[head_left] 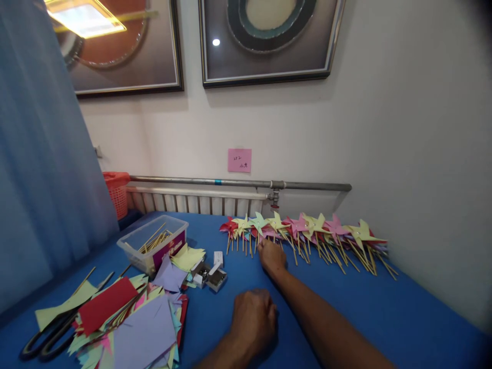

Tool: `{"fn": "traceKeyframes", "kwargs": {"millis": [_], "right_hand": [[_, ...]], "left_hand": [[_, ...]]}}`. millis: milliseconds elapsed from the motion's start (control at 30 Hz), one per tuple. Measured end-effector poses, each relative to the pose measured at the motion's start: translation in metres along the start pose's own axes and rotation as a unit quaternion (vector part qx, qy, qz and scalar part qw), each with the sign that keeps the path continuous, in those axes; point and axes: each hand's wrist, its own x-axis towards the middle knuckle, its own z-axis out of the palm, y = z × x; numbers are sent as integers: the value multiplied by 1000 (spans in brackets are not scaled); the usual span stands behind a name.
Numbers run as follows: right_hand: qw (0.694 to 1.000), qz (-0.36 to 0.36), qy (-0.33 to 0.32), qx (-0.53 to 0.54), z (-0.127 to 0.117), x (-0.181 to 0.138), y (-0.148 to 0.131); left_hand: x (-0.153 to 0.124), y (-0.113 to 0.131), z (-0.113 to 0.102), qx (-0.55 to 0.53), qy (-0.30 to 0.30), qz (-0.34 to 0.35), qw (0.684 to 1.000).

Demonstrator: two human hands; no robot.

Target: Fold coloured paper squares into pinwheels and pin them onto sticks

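Observation:
A row of paper pinwheels (307,230) on thin wooden sticks lies along the far edge of the blue table (384,307), against the wall. My right hand (272,256) reaches out to the left part of that row, its fingers curled at the sticks; whether they grip one is hidden. My left hand (253,320) rests on the blue cloth nearer to me as a closed fist, with nothing visible in it.
A clear plastic box of wooden sticks (154,243) stands at the left. Coloured paper sheets (134,318), black scissors (49,335) and small open pin boxes (209,277) lie nearby. A radiator pipe (238,183), an orange basket (117,192) and a blue curtain (42,179) border the table.

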Motion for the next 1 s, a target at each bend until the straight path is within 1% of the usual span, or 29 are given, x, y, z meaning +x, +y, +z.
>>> {"fn": "traceKeyframes", "kwargs": {"millis": [100,200,367,433,533,600,667,767,867,1000], "right_hand": [[1000,-5,5,8,-3,-5,2],[1000,-18,7,24,-7,-19,5],[995,-58,5,75,-20,-61,15],[981,-81,4,175,-27,-84,19],[950,-99,-31,295,-39,-124,24],[935,-118,-46,332,-44,-146,26],[932,-129,-39,337,-45,-161,30],[939,-132,0,318,-39,-167,38],[941,-105,17,322,-31,-162,45],[932,-118,21,341,-28,-159,48]], "left_hand": [[0,-1,0,-3,4,1,1000],[-1,1,-1,-4,12,5,1000],[-4,3,-8,4,29,12,999],[-5,2,-12,19,35,12,999],[-7,-1,-17,45,44,14,998],[-9,-2,-19,66,51,13,996],[-11,-2,-22,92,56,7,994],[-13,1,-23,136,57,-3,989],[-13,3,-23,169,55,-8,984],[-11,3,-22,188,51,-9,981]]}}
